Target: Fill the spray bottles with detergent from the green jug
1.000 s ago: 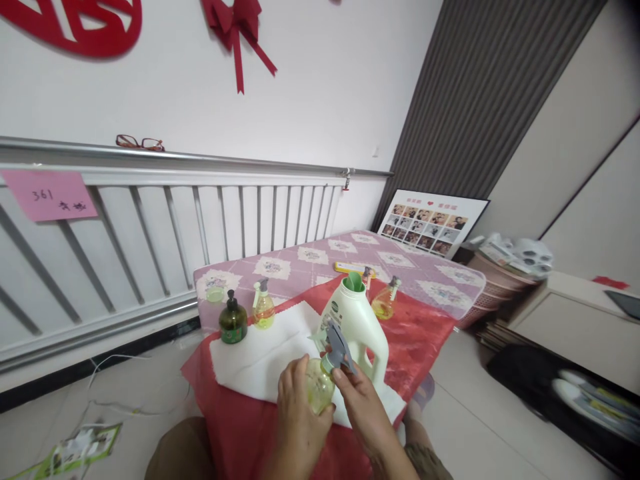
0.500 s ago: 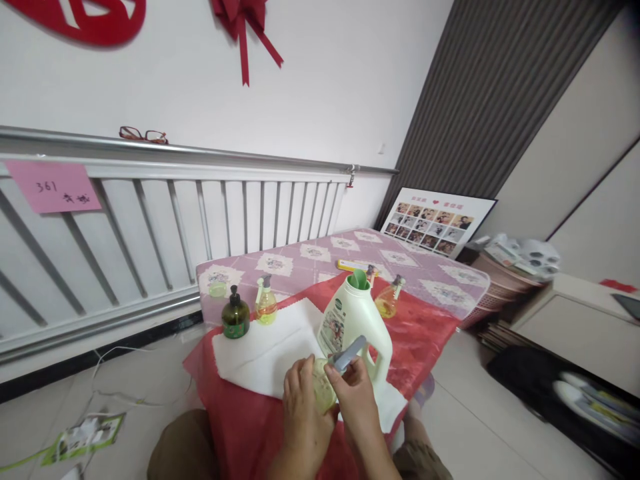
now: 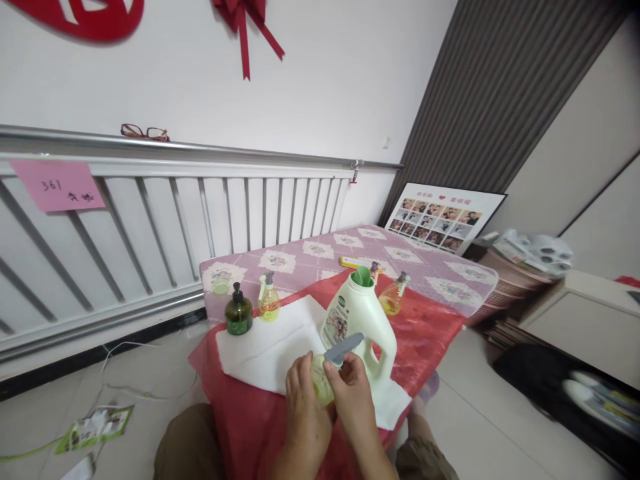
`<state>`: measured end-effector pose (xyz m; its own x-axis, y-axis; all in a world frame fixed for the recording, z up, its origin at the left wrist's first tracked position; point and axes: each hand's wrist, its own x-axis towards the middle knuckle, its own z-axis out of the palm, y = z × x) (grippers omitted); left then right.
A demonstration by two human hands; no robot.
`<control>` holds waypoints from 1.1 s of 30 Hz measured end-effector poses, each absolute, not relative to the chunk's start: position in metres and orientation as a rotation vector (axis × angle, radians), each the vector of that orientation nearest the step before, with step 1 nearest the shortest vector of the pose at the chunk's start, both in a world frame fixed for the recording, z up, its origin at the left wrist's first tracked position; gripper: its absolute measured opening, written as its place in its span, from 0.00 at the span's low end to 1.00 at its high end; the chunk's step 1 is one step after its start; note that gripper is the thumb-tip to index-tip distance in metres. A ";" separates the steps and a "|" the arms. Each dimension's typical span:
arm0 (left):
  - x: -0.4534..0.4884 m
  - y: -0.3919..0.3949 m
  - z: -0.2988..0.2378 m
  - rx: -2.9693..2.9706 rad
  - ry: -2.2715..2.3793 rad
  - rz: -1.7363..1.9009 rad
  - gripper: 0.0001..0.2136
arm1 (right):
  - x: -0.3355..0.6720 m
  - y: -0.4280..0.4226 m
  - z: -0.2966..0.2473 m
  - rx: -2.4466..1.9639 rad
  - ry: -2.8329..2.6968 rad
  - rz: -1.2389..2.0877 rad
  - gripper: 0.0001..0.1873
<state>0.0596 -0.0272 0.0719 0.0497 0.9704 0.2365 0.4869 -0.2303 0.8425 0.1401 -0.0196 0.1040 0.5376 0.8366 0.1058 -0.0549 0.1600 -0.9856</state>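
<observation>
While the left hand point(image 3: 306, 403) cups a bottle point(image 3: 321, 380), the right point(image 3: 355, 395) (curled) pinches its sprayer point(image 3: 345, 348).

We take the jug point(image 3: 359, 312) as reference: smooth, opaque plastic with a soft sheen. In front of it, we identify a spray bottle point(image 3: 322, 381) of glossy, see-through plastic with a smooth grey plastic trigger head point(image 3: 344, 349). Left of the jug, we note a dark pump bottle point(image 3: 239, 315), translucent and glossy. Beneath the jug, we find a matt white cloth point(image 3: 270, 350); around that, a shiny, creased red sheet point(image 3: 425, 323). Behind and left of the jug, we record a radiator point(image 3: 243, 213) in smooth painted metal.
</observation>
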 end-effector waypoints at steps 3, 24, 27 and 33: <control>0.060 -0.027 0.068 1.753 1.469 1.111 0.23 | 0.137 -0.018 0.098 -1.273 -0.763 0.703 0.20; 0.054 -0.022 0.070 1.744 1.504 1.126 0.24 | 0.130 -0.031 0.103 -1.325 -0.780 0.805 0.21; 0.056 -0.022 0.069 1.738 1.500 1.152 0.22 | 0.129 -0.028 0.102 -1.284 -0.790 0.795 0.19; 0.055 -0.024 0.069 1.717 1.494 1.119 0.21 | 0.126 -0.031 0.096 -1.342 -0.740 0.780 0.30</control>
